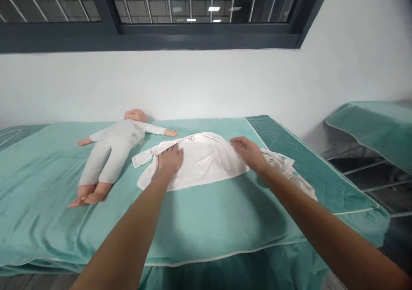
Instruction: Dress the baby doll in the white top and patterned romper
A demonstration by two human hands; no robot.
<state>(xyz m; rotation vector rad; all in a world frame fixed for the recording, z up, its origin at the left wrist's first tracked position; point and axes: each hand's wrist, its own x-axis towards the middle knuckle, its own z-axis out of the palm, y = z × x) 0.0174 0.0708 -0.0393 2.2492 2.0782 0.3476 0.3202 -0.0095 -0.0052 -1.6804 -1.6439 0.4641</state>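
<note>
While both arms reach out over the bed (pixel 48 204), the left hand (pixel 170 159) lies flat, palm down and fingers together, on the left part of a white baby garment (pixel 206 165). The right hand (pixel 249 152) rests on the garment's right part, fingers stretched out and loosely spread, gripping nothing that can be made out. The garment is spread inside out, a small label showing at its neck, near the bed's far edge and somewhat towards its right side; printed sleeves stick out from under it on both sides, the right one trailing towards the right edge. A baby doll (pixel 111 150) in a pale grey suit lies on its back just left of the garment, its head close to the far edge by the white wall (pixel 206 84), arms stretched wide, one hand nearly reaching the garment. The bed is covered by a green blanket with a light border. A second green-covered bed (pixel 373 127) stands well apart on the right.
</note>
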